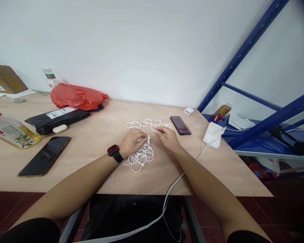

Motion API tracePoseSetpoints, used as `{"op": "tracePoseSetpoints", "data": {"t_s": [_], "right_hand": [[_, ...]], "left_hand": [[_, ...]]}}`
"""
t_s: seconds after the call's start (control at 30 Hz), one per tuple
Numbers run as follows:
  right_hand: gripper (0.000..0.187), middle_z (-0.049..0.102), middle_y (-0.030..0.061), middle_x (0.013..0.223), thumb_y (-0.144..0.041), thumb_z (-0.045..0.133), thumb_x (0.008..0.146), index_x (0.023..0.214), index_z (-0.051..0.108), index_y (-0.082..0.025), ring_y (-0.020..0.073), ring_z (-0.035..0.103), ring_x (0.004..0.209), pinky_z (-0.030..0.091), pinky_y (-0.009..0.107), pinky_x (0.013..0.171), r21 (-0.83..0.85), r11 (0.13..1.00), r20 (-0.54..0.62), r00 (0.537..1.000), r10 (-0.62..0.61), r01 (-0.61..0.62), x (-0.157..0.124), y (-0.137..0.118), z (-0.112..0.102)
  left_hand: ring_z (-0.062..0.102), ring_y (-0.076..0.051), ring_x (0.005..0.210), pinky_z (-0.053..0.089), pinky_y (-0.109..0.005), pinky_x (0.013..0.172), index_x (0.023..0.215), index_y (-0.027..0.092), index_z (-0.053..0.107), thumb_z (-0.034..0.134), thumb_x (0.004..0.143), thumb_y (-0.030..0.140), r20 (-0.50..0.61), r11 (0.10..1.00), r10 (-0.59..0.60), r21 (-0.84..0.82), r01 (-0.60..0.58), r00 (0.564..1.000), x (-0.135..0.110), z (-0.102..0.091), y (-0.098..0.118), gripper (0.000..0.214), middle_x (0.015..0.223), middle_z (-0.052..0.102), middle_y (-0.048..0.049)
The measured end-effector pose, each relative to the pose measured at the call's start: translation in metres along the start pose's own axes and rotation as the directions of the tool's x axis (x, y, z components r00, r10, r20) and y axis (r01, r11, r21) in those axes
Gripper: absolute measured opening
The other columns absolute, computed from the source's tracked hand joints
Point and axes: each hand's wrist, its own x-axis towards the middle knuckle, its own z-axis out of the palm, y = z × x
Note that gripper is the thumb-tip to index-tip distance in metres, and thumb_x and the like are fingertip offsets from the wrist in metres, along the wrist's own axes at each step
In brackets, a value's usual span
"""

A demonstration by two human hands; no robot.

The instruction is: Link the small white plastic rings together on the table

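Observation:
A cluster of white plastic rings [141, 157] lies on the wooden table [96, 162] in front of me, and several more loose white rings [144, 124] lie just beyond my hands. My left hand [133, 141], with a black watch on the wrist, is closed in a pinch on a white ring piece at the top of the near cluster. My right hand [168, 138] is closed too, its fingertips pinching a white ring beside the left hand's fingers. The two hands almost touch.
A dark phone [180, 125] and a white power bank [212, 135] with a cable lie to the right. On the left are a black phone [45, 156], a bottle [12, 132], a black parcel [58, 118], white earbuds case [59, 128] and a red bag [76, 96]. Blue shelving [255, 111] stands right.

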Motion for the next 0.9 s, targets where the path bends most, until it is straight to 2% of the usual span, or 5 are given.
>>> {"op": "tracePoseSetpoints", "data": {"t_s": [0.17,0.3,0.43,0.6,0.9], "right_hand": [[0.042,0.057,0.0114,0.135,-0.026,0.053,0.088,0.129,0.058,-0.018,0.0271,0.048,0.127,0.035,0.043,0.109,-0.513,0.855,0.035,0.994,0.104,-0.072,0.009,0.031,-0.007],[0.053,0.041,0.0103,0.151,-0.029,0.047,0.091,0.143,0.043,-0.02,0.0311,0.034,0.138,0.026,0.052,0.112,-0.663,0.727,0.038,0.962,0.272,-0.179,0.01,0.036,-0.008],[0.053,0.05,0.0114,0.144,-0.028,0.047,0.09,0.142,0.043,-0.019,0.0319,0.043,0.13,0.029,0.052,0.108,-0.667,0.717,0.038,0.953,0.302,-0.201,0.009,0.032,-0.007],[0.039,0.066,0.0125,0.121,-0.016,0.047,0.087,0.123,0.062,-0.018,0.0303,0.057,0.112,0.04,0.041,0.097,-0.646,0.76,0.1,0.978,0.185,-0.078,0.005,0.022,-0.007],[0.055,0.071,0.0055,0.104,-0.018,0.057,0.082,0.136,0.049,-0.02,0.021,0.065,0.091,0.049,0.034,0.085,-0.264,0.953,-0.015,0.989,0.148,-0.146,0.001,0.006,-0.001]], "left_hand": [[0.062,-0.018,0.083,0.044,-0.035,0.083,0.089,0.019,0.066,0.055,0.093,0.028,0.016,1.0,0.006,0.004,-0.006,1.0,0.0,0.002,-0.001,0.014,0.084,0.069,-0.0031],[0.062,-0.018,0.084,0.044,-0.035,0.084,0.09,0.02,0.066,0.055,0.093,0.029,0.043,1.0,0.007,0.007,-0.007,0.999,-0.001,0.003,0.0,0.015,0.085,0.07,-0.0034],[0.062,-0.017,0.083,0.044,-0.035,0.084,0.089,0.019,0.067,0.055,0.093,0.03,0.059,1.0,0.0,0.008,0.0,0.998,-0.001,0.002,0.0,0.016,0.085,0.07,-0.0036],[0.062,-0.017,0.082,0.045,-0.035,0.082,0.089,0.019,0.067,0.056,0.092,0.029,0.071,1.0,-0.009,-0.013,0.01,0.997,-0.002,0.003,0.0,0.016,0.085,0.07,-0.0033],[0.062,-0.017,0.082,0.045,-0.033,0.081,0.089,0.019,0.066,0.057,0.092,0.028,0.098,1.0,-0.001,-0.029,0.004,0.995,-0.002,0.004,-0.002,0.013,0.085,0.07,-0.0029]]}}
